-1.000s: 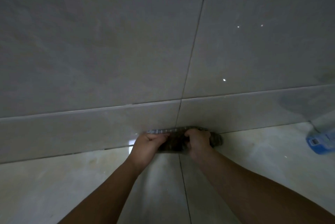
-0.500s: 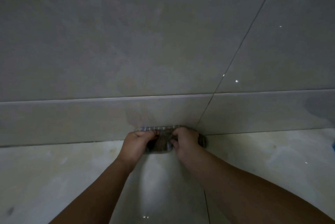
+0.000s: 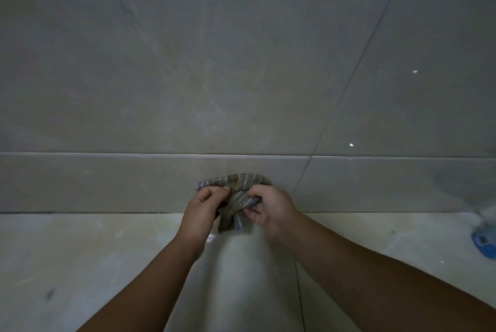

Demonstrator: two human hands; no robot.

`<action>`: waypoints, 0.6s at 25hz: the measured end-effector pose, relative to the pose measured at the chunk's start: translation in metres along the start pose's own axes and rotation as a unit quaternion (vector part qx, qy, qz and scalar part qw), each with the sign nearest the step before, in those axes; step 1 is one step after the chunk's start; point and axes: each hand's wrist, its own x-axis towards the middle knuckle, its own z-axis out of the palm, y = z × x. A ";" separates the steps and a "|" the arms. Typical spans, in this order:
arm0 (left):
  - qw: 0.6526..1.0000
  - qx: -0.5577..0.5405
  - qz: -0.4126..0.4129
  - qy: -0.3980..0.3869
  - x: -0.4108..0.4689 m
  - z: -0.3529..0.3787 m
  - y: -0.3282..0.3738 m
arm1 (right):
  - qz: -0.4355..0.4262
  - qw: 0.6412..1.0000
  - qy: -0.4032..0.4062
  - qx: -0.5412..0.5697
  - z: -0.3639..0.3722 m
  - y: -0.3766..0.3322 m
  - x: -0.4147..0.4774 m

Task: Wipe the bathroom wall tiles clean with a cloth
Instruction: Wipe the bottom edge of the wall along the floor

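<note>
A dark, striped grey-brown cloth (image 3: 236,197) is bunched up between both hands, low in front of the skirting tile (image 3: 107,184) at the foot of the wall. My left hand (image 3: 204,208) grips its left side with curled fingers. My right hand (image 3: 271,208) pinches the right side. The cloth's upper edge stands against the skirting tile and a lower fold hangs down toward the floor. Large grey wall tiles (image 3: 214,63) with a slanted grout line (image 3: 359,63) fill the view above.
The pale glossy floor (image 3: 80,264) spreads below the wall, with a grout line running toward me. A blue object (image 3: 484,244) sits on the floor at the far right edge, partly cut off.
The cloth was stretched flat along the base of the wall; now both hands have drawn it together into a crumpled bunch, lifted slightly. The view has shifted left, then back right.
</note>
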 end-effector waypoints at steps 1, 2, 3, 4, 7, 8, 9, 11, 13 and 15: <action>1.000 -0.004 -0.006 -0.013 -0.008 0.010 0.001 | -0.015 0.999 -0.011 -0.026 -0.009 -0.008 -0.010; 0.999 -0.009 -0.015 -0.029 -0.015 0.022 0.003 | -0.035 0.998 -0.018 -0.045 -0.020 -0.016 -0.021; 0.998 -0.017 -0.026 -0.048 -0.023 0.033 0.004 | -0.054 0.997 -0.026 -0.057 -0.032 -0.022 -0.030; 0.996 -0.031 -0.038 -0.072 -0.032 0.048 0.006 | -0.070 0.995 -0.036 -0.062 -0.047 -0.029 -0.041; 0.981 -0.084 -0.088 -0.151 -0.057 0.091 0.009 | -0.085 0.992 -0.065 -0.062 -0.085 -0.044 -0.071; 0.975 -0.102 -0.108 -0.166 -0.064 0.105 0.008 | -0.083 0.992 -0.071 -0.059 -0.097 -0.048 -0.080; 0.967 -0.122 -0.130 -0.180 -0.072 0.118 0.007 | -0.080 0.993 -0.076 -0.052 -0.109 -0.051 -0.090; 0.954 -0.150 -0.156 -0.206 -0.084 0.140 0.003 | -0.069 0.993 -0.083 -0.050 -0.129 -0.059 -0.106; 0.951 -0.147 -0.157 -0.223 -0.093 0.160 0.002 | -0.067 0.992 -0.094 -0.050 -0.152 -0.070 -0.119; 0.960 -0.128 -0.135 -0.209 -0.097 0.177 -0.003 | -0.094 0.989 -0.089 -0.076 -0.172 -0.076 -0.128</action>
